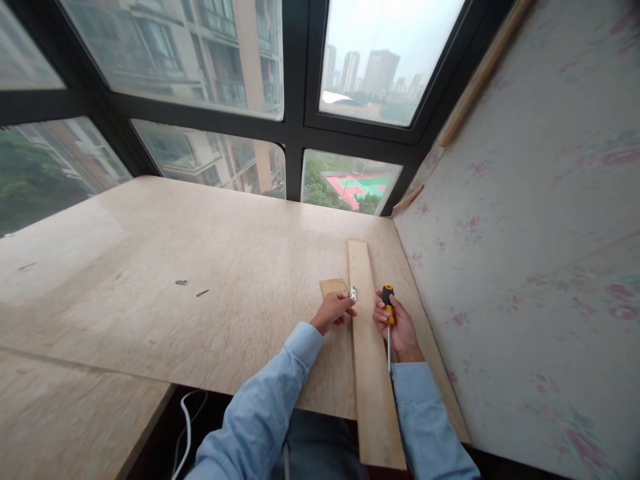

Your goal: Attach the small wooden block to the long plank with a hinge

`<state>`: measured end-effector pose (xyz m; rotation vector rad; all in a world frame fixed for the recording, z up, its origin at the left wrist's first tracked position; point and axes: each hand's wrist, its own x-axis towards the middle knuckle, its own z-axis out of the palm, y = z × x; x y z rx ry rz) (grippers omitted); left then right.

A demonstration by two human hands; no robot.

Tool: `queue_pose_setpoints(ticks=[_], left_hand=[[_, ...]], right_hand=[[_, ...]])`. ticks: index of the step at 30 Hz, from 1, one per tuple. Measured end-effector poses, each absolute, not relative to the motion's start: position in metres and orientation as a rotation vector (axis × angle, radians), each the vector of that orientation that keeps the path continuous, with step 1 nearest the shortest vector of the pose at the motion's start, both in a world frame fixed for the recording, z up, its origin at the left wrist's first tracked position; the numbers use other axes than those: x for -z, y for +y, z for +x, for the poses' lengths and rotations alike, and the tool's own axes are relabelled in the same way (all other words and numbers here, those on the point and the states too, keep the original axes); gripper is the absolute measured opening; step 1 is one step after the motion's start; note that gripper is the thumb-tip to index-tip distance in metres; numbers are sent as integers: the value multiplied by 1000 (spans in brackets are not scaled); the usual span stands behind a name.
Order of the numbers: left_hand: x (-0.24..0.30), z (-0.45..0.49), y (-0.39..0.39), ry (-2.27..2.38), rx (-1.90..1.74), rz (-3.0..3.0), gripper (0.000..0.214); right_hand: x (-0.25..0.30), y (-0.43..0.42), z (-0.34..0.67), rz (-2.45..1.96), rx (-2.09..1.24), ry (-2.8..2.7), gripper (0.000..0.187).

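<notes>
A long wooden board [364, 347] lies lengthwise in front of me, its near end reaching over the edge of the stone surface. A small silvery metal hinge [353, 293] with holes sits at the board's left edge. My left hand [336, 311] is closed, thumb and fingers pinching the lower end of the hinge. Just behind that hand a small wooden piece [333, 287] lies flat, partly covered by the fingers. Right of the board, my right hand [400, 328] wraps round the yellow and black handle of a screwdriver [389, 303], whose shaft points back toward me.
On the marble-patterned surface [225, 233], a few screws [181, 283] and another thin metal piece [202, 293] lie to the left. Dark-framed windows [295, 160] stand behind. A flowered wall [525, 267] bounds the right side. A white cable [188, 427] hangs below the front edge.
</notes>
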<state>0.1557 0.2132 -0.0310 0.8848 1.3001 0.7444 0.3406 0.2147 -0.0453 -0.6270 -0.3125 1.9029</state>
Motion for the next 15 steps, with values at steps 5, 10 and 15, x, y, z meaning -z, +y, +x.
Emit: queue_pose_setpoints(ticks=[5, 10, 15], left_hand=[[31, 160, 215, 1307, -779, 769, 11], [29, 163, 209, 1302, -795, 745, 10], [28, 168, 196, 1203, -853, 599, 10]], right_hand=[[45, 214, 340, -647, -1887, -329, 19], [45, 215, 341, -628, -1899, -311, 17], [45, 215, 342, -611, -1915, -314, 19]])
